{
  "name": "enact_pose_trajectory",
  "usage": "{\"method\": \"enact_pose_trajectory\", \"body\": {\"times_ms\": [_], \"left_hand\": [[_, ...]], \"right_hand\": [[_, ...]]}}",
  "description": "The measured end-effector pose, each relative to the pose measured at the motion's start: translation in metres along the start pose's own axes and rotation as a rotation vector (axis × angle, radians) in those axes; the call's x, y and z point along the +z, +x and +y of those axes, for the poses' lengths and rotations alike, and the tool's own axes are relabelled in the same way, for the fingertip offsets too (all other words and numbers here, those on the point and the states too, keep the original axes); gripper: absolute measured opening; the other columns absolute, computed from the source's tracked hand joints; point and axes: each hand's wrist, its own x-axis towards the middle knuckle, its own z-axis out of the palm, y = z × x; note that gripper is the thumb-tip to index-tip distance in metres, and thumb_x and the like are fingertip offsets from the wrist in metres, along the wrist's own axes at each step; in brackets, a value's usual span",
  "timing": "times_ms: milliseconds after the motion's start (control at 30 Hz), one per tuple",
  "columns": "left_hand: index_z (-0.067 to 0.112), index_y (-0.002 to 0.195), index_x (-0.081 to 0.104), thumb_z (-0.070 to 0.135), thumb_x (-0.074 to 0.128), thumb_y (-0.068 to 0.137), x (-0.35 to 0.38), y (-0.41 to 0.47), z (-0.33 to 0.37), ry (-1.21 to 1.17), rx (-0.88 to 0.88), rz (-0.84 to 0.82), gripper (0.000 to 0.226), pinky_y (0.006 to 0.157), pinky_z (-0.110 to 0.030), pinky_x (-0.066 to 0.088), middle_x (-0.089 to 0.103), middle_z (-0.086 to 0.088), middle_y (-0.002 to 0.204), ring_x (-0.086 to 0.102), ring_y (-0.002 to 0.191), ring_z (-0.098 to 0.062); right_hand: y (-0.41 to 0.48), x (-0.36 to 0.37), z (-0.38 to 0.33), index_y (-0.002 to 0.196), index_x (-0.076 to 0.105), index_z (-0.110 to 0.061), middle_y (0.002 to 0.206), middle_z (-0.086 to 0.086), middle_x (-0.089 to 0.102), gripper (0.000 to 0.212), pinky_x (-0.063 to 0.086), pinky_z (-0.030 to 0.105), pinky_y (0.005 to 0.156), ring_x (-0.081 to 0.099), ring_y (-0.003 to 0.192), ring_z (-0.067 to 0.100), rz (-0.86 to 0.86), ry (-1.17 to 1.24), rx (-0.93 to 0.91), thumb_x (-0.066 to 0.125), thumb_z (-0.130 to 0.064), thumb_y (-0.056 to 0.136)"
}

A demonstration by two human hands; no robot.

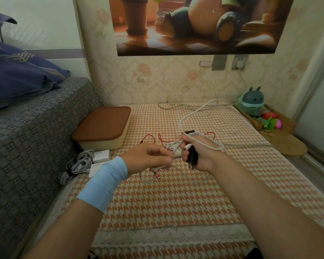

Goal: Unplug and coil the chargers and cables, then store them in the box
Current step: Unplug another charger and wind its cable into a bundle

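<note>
- The black charger [192, 156] sat in the right hand [200, 155], fingers curled round it, prongs pointing down, with loops of its white cable [202, 142] wound round that hand.
- The left hand [148, 155] pinched a thin cable run just beside it; which cable could not be told.
- Directly below lay a white power strip [173, 148] and a loose red cable [150, 138] on the houndstooth-covered table [176, 199].
- Likely trouble: the white cable's free length trailed back across the table among other leads, so further winding could snag one or drag the red cable and strip along. The loose loops could also slip off the hand.
- Two white chargers [101, 155] with coiled grey cables [77, 165] lay beside the box [103, 144], whose brown lid [101, 124] was on, so it would need opening first.
- Readable writing: "90W" on one white charger, "GaN" on the other.
</note>
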Motion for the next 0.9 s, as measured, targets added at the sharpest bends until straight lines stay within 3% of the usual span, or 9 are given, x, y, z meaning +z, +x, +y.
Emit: {"method": "enact_pose_trajectory", "body": {"times_ms": [100, 200, 300, 467, 567, 667, 733, 833, 900], "left_hand": [[0.02, 0.095, 0.072, 0.011, 0.075, 0.083, -0.006, 0.004, -0.004, 0.065, 0.066, 0.104, 0.015, 0.068, -0.032, 0.047, 0.062, 0.006, 0.063, 0.055, 0.064, -0.015], [0.023, 0.087, 0.069, -0.003, 0.063, 0.086, -0.011, 0.012, -0.014, 0.139, 0.099, 0.263, 0.027, 0.069, -0.042, 0.051, 0.051, 0.01, 0.055, 0.049, 0.063, -0.02], [0.021, 0.097, 0.063, -0.003, 0.054, 0.089, -0.014, 0.012, -0.019, 0.204, 0.034, 0.197, 0.028, 0.078, -0.045, 0.059, 0.047, 0.005, 0.063, 0.049, 0.067, -0.02], [0.017, 0.091, 0.066, 0.029, 0.045, 0.1, -0.009, 0.015, -0.009, 0.143, -0.112, 0.233, 0.026, 0.072, -0.051, 0.059, 0.046, -0.001, 0.067, 0.048, 0.056, -0.016], [0.029, 0.093, 0.063, 0.033, 0.062, 0.093, -0.005, 0.014, -0.012, 0.363, -0.037, 0.157, 0.004, 0.061, -0.037, 0.057, 0.062, -0.004, 0.08, 0.056, 0.065, -0.018], [0.031, 0.112, 0.063, 0.026, 0.079, 0.08, 0.0, 0.015, -0.021, 0.397, 0.002, 0.062, 0.036, 0.073, -0.024, 0.052, 0.062, 0.0, 0.074, 0.059, 0.068, -0.01], [0.032, 0.115, 0.068, 0.025, 0.08, 0.078, 0.004, 0.016, -0.019, 0.358, 0.059, 0.053, 0.039, 0.072, -0.012, 0.045, 0.063, 0.006, 0.074, 0.057, 0.068, 0.001], [0.032, 0.082, 0.075, 0.027, 0.07, 0.089, 0.009, 0.017, -0.014, 0.298, 0.036, 0.051, 0.009, 0.059, -0.013, 0.039, 0.06, 0.018, 0.057, 0.047, 0.052, 0.006], [0.033, 0.064, 0.07, 0.03, 0.063, 0.093, 0.015, 0.015, -0.011, 0.261, -0.011, 0.018, 0.03, 0.051, -0.016, 0.036, 0.055, 0.017, 0.048, 0.042, 0.043, 0.002]], "right_hand": [[0.004, -0.001, -0.003, 0.085, 0.055, -0.01, 0.059, 0.003, 0.051, 0.022, 0.041, 0.023, 0.038, 0.045, 0.04, 0.012, 0.129, 0.252, 0.023, 0.052, -0.02, 0.105], [0.006, -0.005, -0.006, 0.089, 0.055, -0.009, 0.053, 0.003, 0.053, 0.02, 0.041, 0.021, 0.038, 0.045, 0.039, 0.012, 0.195, 0.409, 0.033, 0.051, -0.02, 0.105], [0.004, -0.008, -0.007, 0.095, 0.055, -0.008, 0.054, 0.003, 0.055, 0.016, 0.041, 0.022, 0.039, 0.046, 0.039, 0.014, 0.176, 0.418, 0.039, 0.051, -0.02, 0.105], [0.0, 0.002, -0.006, 0.094, 0.051, -0.01, 0.059, 0.003, 0.053, 0.018, 0.041, 0.024, 0.04, 0.044, 0.042, 0.013, 0.107, 0.397, -0.015, 0.046, -0.021, 0.107], [-0.004, 0.009, -0.004, 0.087, 0.05, -0.011, 0.06, 0.002, 0.053, 0.022, 0.038, 0.023, 0.04, 0.041, 0.043, 0.013, 0.05, 0.327, -0.011, 0.044, -0.02, 0.107], [-0.006, 0.013, 0.001, 0.089, 0.053, -0.011, 0.059, 0.003, 0.055, 0.021, 0.038, 0.022, 0.039, 0.041, 0.042, 0.012, -0.005, 0.232, 0.02, 0.046, -0.019, 0.106], [-0.006, 0.015, 0.002, 0.088, 0.055, -0.011, 0.061, 0.003, 0.056, 0.021, 0.039, 0.021, 0.039, 0.043, 0.042, 0.012, -0.047, 0.222, 0.031, 0.047, -0.019, 0.106], [-0.005, 0.015, 0.001, 0.088, 0.054, -0.011, 0.065, 0.004, 0.056, 0.02, 0.04, 0.021, 0.04, 0.044, 0.043, 0.012, -0.126, 0.274, 0.01, 0.049, -0.02, 0.105], [-0.003, 0.014, 0.0, 0.09, 0.054, -0.012, 0.066, 0.003, 0.055, 0.019, 0.039, 0.021, 0.04, 0.043, 0.044, 0.011, -0.149, 0.268, 0.007, 0.047, -0.021, 0.105]]}}
